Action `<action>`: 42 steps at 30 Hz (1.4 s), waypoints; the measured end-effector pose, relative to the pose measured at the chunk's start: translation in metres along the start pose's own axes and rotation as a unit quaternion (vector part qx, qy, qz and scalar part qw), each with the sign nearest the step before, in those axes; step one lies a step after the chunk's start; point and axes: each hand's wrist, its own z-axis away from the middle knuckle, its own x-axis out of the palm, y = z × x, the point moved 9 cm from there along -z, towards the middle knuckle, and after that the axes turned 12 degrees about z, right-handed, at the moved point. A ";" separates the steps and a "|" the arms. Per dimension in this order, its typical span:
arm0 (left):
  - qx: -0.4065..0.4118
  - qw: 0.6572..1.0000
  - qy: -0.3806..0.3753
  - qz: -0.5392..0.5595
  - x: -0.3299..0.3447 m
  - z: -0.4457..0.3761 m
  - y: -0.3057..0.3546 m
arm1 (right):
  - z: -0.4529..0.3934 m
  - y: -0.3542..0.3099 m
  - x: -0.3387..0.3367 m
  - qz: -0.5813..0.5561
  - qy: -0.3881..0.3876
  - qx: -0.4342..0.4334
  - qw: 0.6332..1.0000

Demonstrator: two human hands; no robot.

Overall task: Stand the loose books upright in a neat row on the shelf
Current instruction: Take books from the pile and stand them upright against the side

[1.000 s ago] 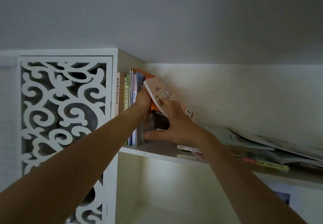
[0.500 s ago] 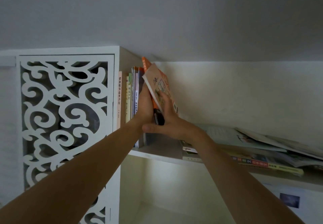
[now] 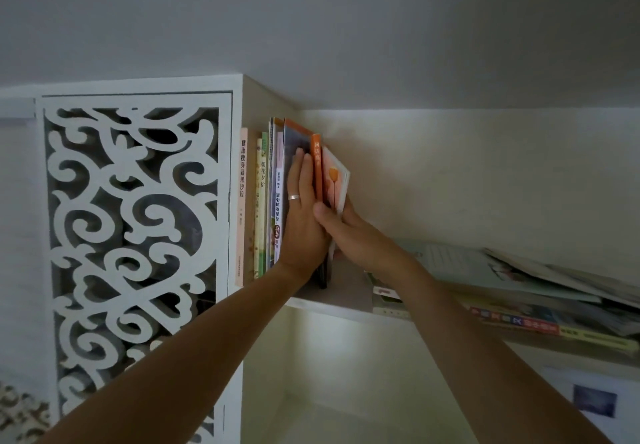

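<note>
Several books [image 3: 263, 201] stand upright at the left end of the white shelf [image 3: 343, 307]. My left hand [image 3: 303, 215], wearing a ring, lies flat with straight fingers against the right face of that row. Just right of it stand an orange-spined book [image 3: 316, 166] and a thin pink-covered book [image 3: 335, 180], almost upright. My right hand [image 3: 349, 236] grips these two from the right near their lower half, thumb on the front edge. A pile of loose books [image 3: 519, 291] lies flat on the shelf further right.
A white fretwork panel [image 3: 135, 236] closes the shelf's left side. The ceiling sits close above the book tops. Below the shelf is an open compartment [image 3: 329, 391]. A small dark picture [image 3: 594, 404] shows at the lower right.
The orange and pink books have swung from a rightward lean to nearly upright against the row. My left hand has flattened on the row and my right hand has moved in behind the two books.
</note>
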 end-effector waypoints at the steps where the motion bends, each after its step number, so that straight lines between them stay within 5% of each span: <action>1: 0.023 0.986 0.055 -0.157 -0.009 -0.002 0.005 | 0.000 0.000 0.000 0.006 0.009 -0.002 1.000; 2: 0.050 0.977 0.067 -0.195 -0.007 0.001 0.010 | -0.002 0.000 -0.001 0.013 0.018 0.001 1.000; 4: 0.145 0.975 0.123 0.114 -0.022 0.011 0.023 | -0.007 0.003 -0.005 0.043 0.052 0.019 0.998; 5: 0.177 0.967 0.172 0.067 -0.026 0.008 0.026 | -0.009 0.002 -0.009 0.068 0.084 0.031 0.994; 9: 0.230 0.966 0.122 0.003 -0.035 0.005 0.038 | -0.010 -0.002 -0.029 0.170 0.223 0.085 0.956; 15: 0.240 0.955 0.146 -0.098 -0.043 0.010 0.040 | -0.010 0.025 0.000 0.021 0.023 0.139 0.990; 17: 0.197 0.962 0.121 -0.145 -0.023 0.002 0.035 | -0.004 0.030 0.005 0.015 -0.004 0.150 0.989; 20: -0.019 0.977 -0.042 -0.210 0.027 -0.003 -0.011 | -0.006 0.034 0.009 0.042 0.000 0.171 0.984; 21: -0.017 0.971 -0.043 -0.236 0.030 -0.009 -0.010 | -0.007 0.038 0.009 0.045 0.007 0.184 0.982; 22: 0.058 0.943 -0.052 -0.322 0.031 -0.010 0.006 | -0.007 0.042 0.007 0.037 0.021 0.199 0.979; 24: 0.241 0.832 -0.026 -0.498 0.034 0.001 0.023 | -0.006 0.051 -0.005 0.058 0.079 0.211 0.972; 28: 0.217 0.731 -0.091 -0.640 0.042 0.014 0.020 | 0.005 0.036 -0.029 0.204 0.172 0.144 0.953; 34: 0.161 0.754 -0.130 -0.624 0.044 0.018 0.018 | 0.030 0.023 -0.041 0.357 0.130 0.082 0.922; 39: 0.052 0.886 -0.104 -0.448 0.041 0.005 0.044 | 0.074 0.029 -0.096 0.452 0.131 0.113 0.875; 42: -0.016 0.937 -0.073 -0.341 0.045 0.000 0.061 | 0.101 0.038 -0.136 0.516 0.145 0.146 0.832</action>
